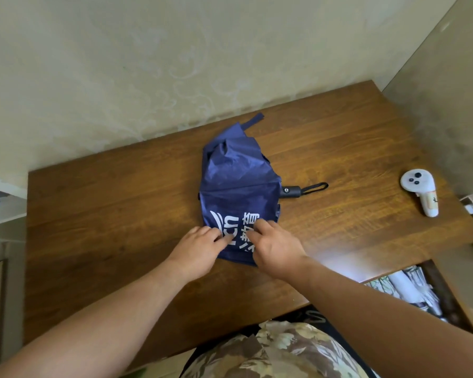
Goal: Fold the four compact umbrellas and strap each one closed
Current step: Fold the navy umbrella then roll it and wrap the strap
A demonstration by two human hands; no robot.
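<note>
Brown wood-grain table (120, 214), set against a pale patterned wall (120, 64), filling most of the view. Near its middle, a navy umbrella (238, 181), collapsed but not yet rolled, canopy spread loose and creased flat on the wood. White lettering and a swoosh logo (234, 227) on the near panel. Closure strap (254, 120) sticking out from the far edge of the canopy, lying free on the table, unfastened. Black handle (291, 191) poking out on the right side of the canopy, with a black wrist loop (316, 187) trailing further right across the wood.

Both bare forearms reaching in from the bottom of the view, meeting at the near edge of the canopy. Left hand (200, 249) on the fabric at the left of the lettering, fingers curled and pinching the cloth. Right hand (276, 245) just beside it, on the right of the lettering, fingers bent down and gripping the cloth too. Hands close together, not touching.

Well apart, toward the right edge of the table, a white controller (421, 190) with dark buttons, lying on the wood. Past the right corner, lower down, some pale patterned items (410, 287), too unclear to name. At the bottom, a floral garment (279, 353) on the person.
</note>
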